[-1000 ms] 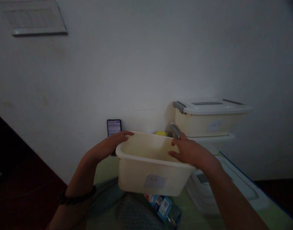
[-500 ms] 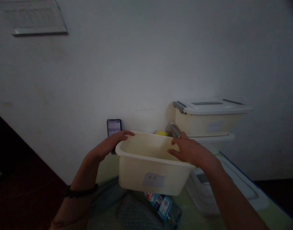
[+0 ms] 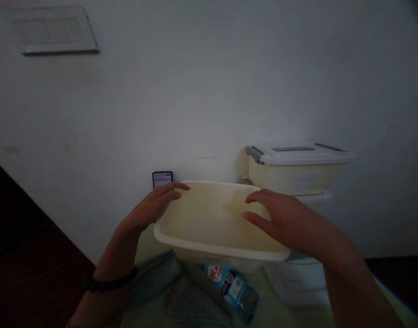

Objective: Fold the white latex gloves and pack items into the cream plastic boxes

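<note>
A cream plastic storage box without its lid is between my two hands, its opening tilted toward me. My left hand grips its left end, fingers over the rim. At the opposite end, my right hand holds the rim with thumb and fingers reaching inside. Below the box lies a clear bottle with a blue and red label, partly covered by the box. Two dark mesh-like pieces rest beside the bottle.
A lidded storage box with grey latches is stacked on another against the wall at right. A pale lid lies under my right arm. Behind my left hand a phone stands upright. The green tabletop ends at right.
The box has tipped so that more of its inside and less of its front shows. Its near rim has come down and toward me, with both hands still on it.
</note>
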A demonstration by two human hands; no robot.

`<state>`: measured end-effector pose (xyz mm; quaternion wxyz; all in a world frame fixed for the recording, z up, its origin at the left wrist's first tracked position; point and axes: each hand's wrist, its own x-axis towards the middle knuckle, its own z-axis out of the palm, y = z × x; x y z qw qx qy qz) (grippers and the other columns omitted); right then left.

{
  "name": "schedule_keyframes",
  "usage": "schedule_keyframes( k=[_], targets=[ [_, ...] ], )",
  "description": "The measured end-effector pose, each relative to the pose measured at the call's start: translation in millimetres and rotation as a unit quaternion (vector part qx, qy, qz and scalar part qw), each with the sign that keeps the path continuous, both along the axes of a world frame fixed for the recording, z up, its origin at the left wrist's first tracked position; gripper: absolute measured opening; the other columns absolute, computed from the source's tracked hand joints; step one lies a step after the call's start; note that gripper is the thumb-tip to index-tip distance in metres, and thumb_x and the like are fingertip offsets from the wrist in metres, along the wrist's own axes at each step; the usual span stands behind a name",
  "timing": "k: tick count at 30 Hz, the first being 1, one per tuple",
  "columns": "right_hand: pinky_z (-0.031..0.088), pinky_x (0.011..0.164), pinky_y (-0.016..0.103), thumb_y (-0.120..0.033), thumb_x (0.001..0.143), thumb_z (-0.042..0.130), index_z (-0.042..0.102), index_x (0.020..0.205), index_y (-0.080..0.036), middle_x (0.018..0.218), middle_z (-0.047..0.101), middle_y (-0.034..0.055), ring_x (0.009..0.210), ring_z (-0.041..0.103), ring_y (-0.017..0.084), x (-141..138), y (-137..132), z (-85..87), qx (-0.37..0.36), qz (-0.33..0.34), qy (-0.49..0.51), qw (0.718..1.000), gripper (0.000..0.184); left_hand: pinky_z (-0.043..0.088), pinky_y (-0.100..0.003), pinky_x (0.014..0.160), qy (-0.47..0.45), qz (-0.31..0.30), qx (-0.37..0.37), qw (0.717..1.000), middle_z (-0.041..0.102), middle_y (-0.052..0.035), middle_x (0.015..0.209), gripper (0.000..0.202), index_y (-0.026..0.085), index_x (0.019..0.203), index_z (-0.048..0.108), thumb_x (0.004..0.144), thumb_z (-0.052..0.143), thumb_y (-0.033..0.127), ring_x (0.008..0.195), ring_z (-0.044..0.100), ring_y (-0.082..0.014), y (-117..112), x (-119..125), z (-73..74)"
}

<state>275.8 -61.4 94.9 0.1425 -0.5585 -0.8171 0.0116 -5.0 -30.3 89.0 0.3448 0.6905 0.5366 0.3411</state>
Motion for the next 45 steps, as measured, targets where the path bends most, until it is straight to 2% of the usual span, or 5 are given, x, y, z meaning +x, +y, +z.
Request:
schedule_keyframes(
  k=[8,22,29,37,45],
  targets=[
    [0.047,0.079,0.036,-0.041,0.087,0.046,0.063,0.105,-0.023,0.108,0.068,0.0045,0.089,0.065,0.023,2.9,-2.8,12.4,0.049,-0.026,0.015,0.998,0.03,0.046,-0.029,0.061,0.06,0.031,0.043,0.997,0.063,-0.006,0.103,0.034,0.021,0.105,0.061,0.079,0.048,0.039,0.076,0.058,-0.0193,-5.4,15.3,7.0],
    [0.045,0.058,0.031,-0.04,0.085,0.05,0.066,0.09,-0.023,0.093,0.072,0.0031,0.059,0.063,0.016,15.7,-8.2,24.6,0.189,-0.036,0.193,0.962,0.023,0.045,-0.016,0.039,-0.298,0.087,0.016,0.951,0.061,0.006,0.071,0.033,0.022,0.089,0.056,0.06,0.066,0.011,0.047,0.055,-0.0084,-22.0,24.2,24.9],
    [0.047,0.054,0.028,-0.044,0.084,0.053,0.064,0.082,-0.021,0.111,0.068,0.005,0.058,0.063,0.013,13.6,4.0,15.6,0.156,-0.031,0.328,0.931,0.025,0.057,-0.021,0.057,-0.505,0.076,-0.004,0.86,0.07,0.0049,0.092,0.029,0.022,0.079,0.052,0.059,0.055,0.002,0.073,0.067,-0.0146,-26.6,28.4,34.6],
    [0.048,0.064,0.031,-0.045,0.084,0.052,0.068,0.09,-0.024,0.104,0.07,0.0034,0.074,0.064,0.017,16.6,-6.3,24.7,0.147,-0.024,0.23,0.962,0.027,0.057,-0.029,0.078,-0.574,0.115,-0.013,0.811,0.068,0.0079,0.105,0.022,0.023,0.067,0.047,0.062,0.043,0.002,0.108,0.06,-0.0183,-33.4,40.6,41.4],
    [0.047,0.045,0.032,-0.061,0.077,0.045,0.068,0.083,-0.027,0.075,0.072,0.0038,0.055,0.064,0.022,65.7,-42.6,38.6,0.108,-0.129,0.139,0.976,0.042,0.054,-0.024,0.071,-0.555,0.02,-0.077,0.828,0.062,0.0067,0.115,0.022,0.02,0.076,0.049,0.062,0.042,0.005,0.093,0.062,-0.0139,-52.3,78.6,31.7]
  ],
)
